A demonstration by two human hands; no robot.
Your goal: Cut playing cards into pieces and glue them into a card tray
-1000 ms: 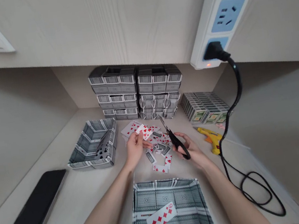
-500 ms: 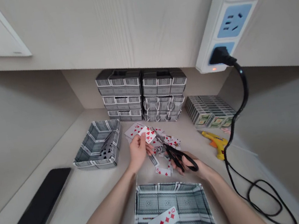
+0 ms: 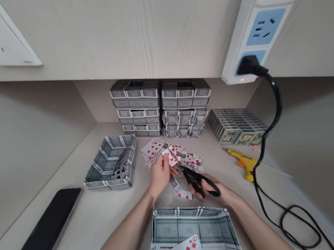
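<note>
Two forearms (image 3: 125, 241) angle inward; left grip (image 3: 161, 173) pinches a card (image 3: 171, 159); right grip (image 3: 207, 187) grasps scissors (image 3: 188, 173).

Scissors (image 3: 190, 177) swung left since 1 s ago: were right of the hearts playing card (image 3: 171, 158), blades together; now blades spread and overlapping it. Handles parted too. Right hand (image 3: 224, 192) dropped closer to the near box (image 3: 198, 224). Left hand (image 3: 160, 173) eased slightly nearer, card with it. Camera view shifted a bit.
</note>
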